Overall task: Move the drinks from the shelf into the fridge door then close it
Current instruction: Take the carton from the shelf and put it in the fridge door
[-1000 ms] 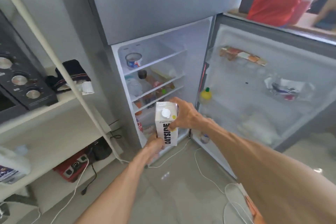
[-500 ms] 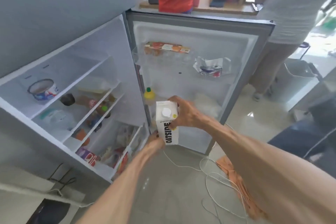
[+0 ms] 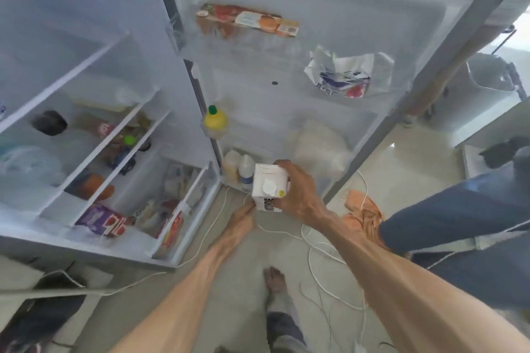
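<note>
My bare foot [image 3: 274, 278] stands among loose white cables [image 3: 321, 252] on the floor; a step closer could snag one and jolt my arms. Above that, my left hand [image 3: 240, 218] props the carton [image 3: 269, 188] from below, fingers curled against its base, while my right hand [image 3: 298, 195] clamps the top edge from the side. The carton hangs in the air just in front of the bottom door bin [image 3: 329, 180], not yet in it. Two small bottles [image 3: 239, 166] already fill the bin's left end, so lowering there could knock them over; the right end holds something pale I cannot make out. Further up, a lemon bottle [image 3: 215, 121] sits in the middle bin.
</note>
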